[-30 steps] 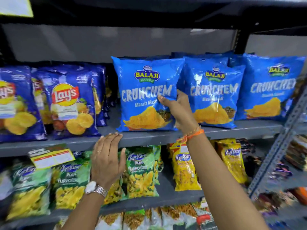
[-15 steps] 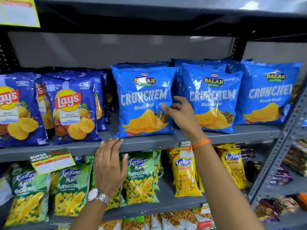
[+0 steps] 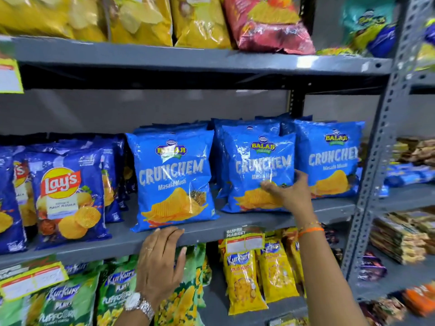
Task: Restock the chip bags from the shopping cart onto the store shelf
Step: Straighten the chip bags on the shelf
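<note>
Three blue chip bags stood upright in a row on the grey middle shelf (image 3: 235, 228). The right hand (image 3: 288, 194) reached up to the middle bag (image 3: 257, 170) and gripped its lower right corner, thumb lying across the printed chips on the front and the other fingers curled round the bag's right edge, between it and the right bag (image 3: 329, 161). The middle bag leaned slightly against the right one, its bottom edge resting on the shelf just above the hand's wrist, which wore an orange thread (image 3: 310, 229).

The left hand (image 3: 160, 260) was open and held nothing; its fingers lay flat against the front lip of the shelf, directly below the left bag (image 3: 173, 182), fingertips just short of that bag's bottom edge. A wristwatch (image 3: 140, 303) sat on that wrist.

To the left stood darker blue bags (image 3: 68, 196) of another brand. Yellow bags (image 3: 244, 278) and green bags (image 3: 113, 288) hung on the shelf beneath, behind the left hand.
</note>
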A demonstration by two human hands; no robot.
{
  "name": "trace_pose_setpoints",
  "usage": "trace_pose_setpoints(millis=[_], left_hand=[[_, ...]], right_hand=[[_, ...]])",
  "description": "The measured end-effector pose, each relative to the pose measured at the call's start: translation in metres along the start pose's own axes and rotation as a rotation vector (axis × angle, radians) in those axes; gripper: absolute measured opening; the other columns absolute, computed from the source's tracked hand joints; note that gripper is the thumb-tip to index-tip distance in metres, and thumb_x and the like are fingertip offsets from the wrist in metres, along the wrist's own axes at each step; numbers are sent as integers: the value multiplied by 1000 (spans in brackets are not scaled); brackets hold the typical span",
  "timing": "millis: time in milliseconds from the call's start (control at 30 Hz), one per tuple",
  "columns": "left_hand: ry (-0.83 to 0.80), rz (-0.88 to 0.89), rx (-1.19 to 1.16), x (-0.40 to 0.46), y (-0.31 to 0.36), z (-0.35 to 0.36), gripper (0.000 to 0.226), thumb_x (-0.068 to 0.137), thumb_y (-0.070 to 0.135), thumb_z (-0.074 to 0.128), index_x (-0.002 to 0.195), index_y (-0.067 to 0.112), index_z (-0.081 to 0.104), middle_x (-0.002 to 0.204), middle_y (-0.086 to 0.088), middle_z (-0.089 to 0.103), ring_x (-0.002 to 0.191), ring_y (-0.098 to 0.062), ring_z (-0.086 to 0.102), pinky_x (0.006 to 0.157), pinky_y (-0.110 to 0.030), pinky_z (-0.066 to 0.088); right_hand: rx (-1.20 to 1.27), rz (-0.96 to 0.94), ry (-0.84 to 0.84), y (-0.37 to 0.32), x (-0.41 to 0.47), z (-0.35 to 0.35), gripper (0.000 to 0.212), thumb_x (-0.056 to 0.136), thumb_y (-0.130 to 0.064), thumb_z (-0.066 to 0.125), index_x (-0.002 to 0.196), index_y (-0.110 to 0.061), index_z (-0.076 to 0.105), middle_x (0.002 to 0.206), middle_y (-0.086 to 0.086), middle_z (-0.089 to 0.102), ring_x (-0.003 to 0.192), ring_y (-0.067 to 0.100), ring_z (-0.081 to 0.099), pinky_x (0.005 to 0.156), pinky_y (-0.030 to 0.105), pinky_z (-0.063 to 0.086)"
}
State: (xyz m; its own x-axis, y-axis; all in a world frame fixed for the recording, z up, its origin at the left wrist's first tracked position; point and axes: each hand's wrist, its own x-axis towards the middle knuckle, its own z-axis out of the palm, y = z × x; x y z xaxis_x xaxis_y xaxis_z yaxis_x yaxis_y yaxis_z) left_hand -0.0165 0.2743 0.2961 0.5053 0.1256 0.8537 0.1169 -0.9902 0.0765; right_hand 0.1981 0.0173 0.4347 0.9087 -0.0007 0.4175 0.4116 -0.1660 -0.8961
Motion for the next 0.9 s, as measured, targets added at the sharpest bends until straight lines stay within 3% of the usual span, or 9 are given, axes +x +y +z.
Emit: trace_pose_setpoints(millis=[33,100,200,267,400,667,767,900], left_hand=[[17,11,5,2,2,0,42,99,37,45,123,10,67,121,-7,68,114,-27,61,107,-44,41],[35,12,14,2,3,2,39,96,34,49,122,11,67,120,-6,68,110,-27,61,104,-44,41],[24,-15,33,0,2,4,40,95,34,48,124,13,65,121,-6,67,110,-29,62,105,-45,40],[24,-21,44,-1,4,5,40,97,36,46,124,13,64,121,-6,67,110,-28,61,106,-45,39],[29,-36,62,-1,2,5,46,103,44,34,124,14,62,121,-6,67,110,-29,62,104,-47,41],[50,-32,110,2,13,1,41,97,35,45,122,9,64,118,-10,67,110,-28,57,107,-46,39],[56,-13,123,3,16,-1,40,95,32,47,122,8,64,118,-11,66,110,-29,55,106,-46,38],[61,-6,124,3,17,-3,40,94,31,48,121,6,65,119,-12,66,111,-29,54,107,-47,38]], right_hand=[[68,6,-102,1,6,-1,85,65,-25,93,133,-4,47,126,8,63,94,12,65,67,9,53],[172,-9,-256,7,22,-6,83,62,-18,93,132,-8,49,120,4,68,84,-2,69,62,9,54],[239,-16,-458,12,42,-16,88,58,-26,90,137,-19,49,128,3,69,105,8,71,78,24,61],[242,-47,-556,14,54,-20,85,68,-12,87,142,-23,46,132,2,67,115,16,69,86,29,60],[263,-132,-522,13,63,-13,83,68,10,84,138,-16,48,126,3,69,110,13,71,81,25,61],[288,-170,-398,22,59,-5,76,64,3,89,126,-16,50,113,-8,68,94,-7,70,71,15,58],[272,-187,-359,25,57,-5,86,62,-4,92,134,-12,45,117,-11,66,97,-9,68,74,16,59],[131,-223,-265,19,49,-9,108,55,-28,97,144,-19,37,112,-16,61,97,-11,64,77,10,54]])
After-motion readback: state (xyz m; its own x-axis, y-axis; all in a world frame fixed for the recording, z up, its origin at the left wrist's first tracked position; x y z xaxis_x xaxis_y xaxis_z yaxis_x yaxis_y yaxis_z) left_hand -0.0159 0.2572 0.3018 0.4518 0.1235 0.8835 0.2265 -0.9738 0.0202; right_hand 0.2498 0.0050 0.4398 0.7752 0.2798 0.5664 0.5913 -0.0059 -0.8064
